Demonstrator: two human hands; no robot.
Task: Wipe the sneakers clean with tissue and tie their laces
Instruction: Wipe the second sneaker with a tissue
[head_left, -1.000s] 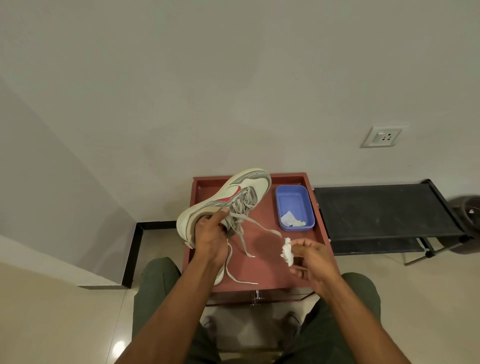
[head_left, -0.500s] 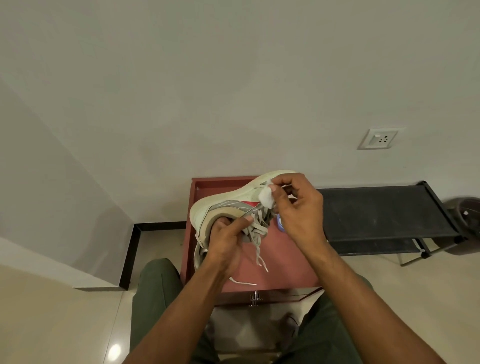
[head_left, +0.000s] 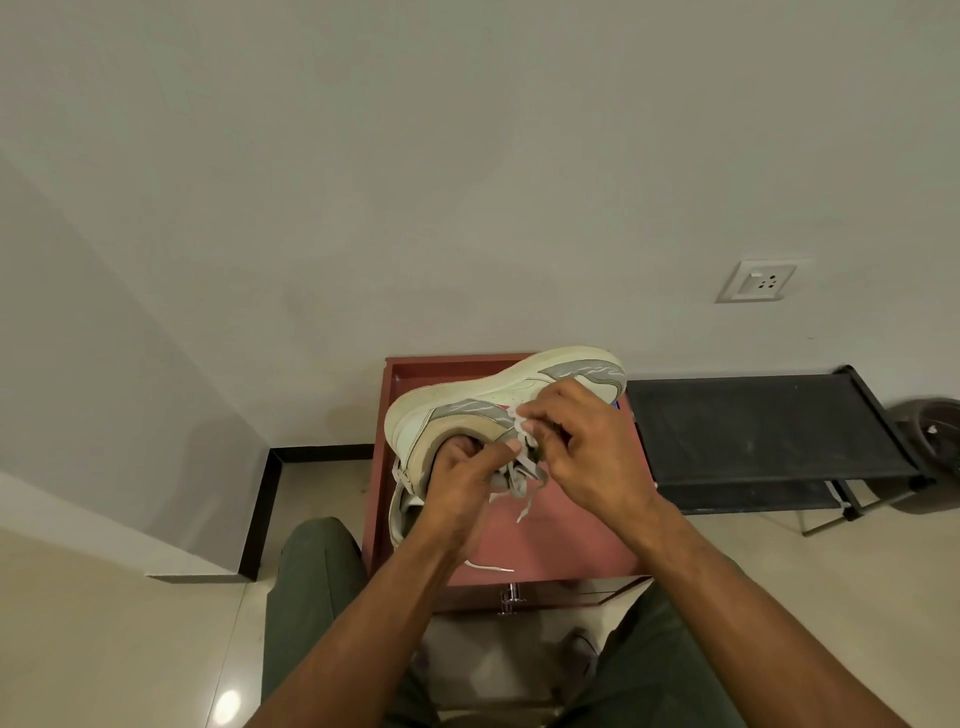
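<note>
Sneaker (head_left: 483, 400), cream with grey panels, held up on its side above a red-brown low table (head_left: 566, 540), its pale sole facing up and away and its toe pointing right. A second shoe seems to lie beneath it at the table's left edge, mostly hidden. To the right stands a black rack (head_left: 753, 431); a white wall socket (head_left: 756, 280) sits on the far wall.

The left hand (head_left: 457, 488) reaches into the sneaker's opening from the near side and grips its collar, thumb pressed over the edge. The right hand (head_left: 582, 447) has its fingers curled against the shoe's side by the laces, pinching a small white tissue (head_left: 519, 415) that only just peeks out.

Grey laces (head_left: 524, 483) dangle loose and untied below both hands.

The sneaker looks light, with a stiff sole and softer upper, so the collar probably gives the firmest hold. The tissue is flimsy and likely to tear under hard rubbing.
</note>
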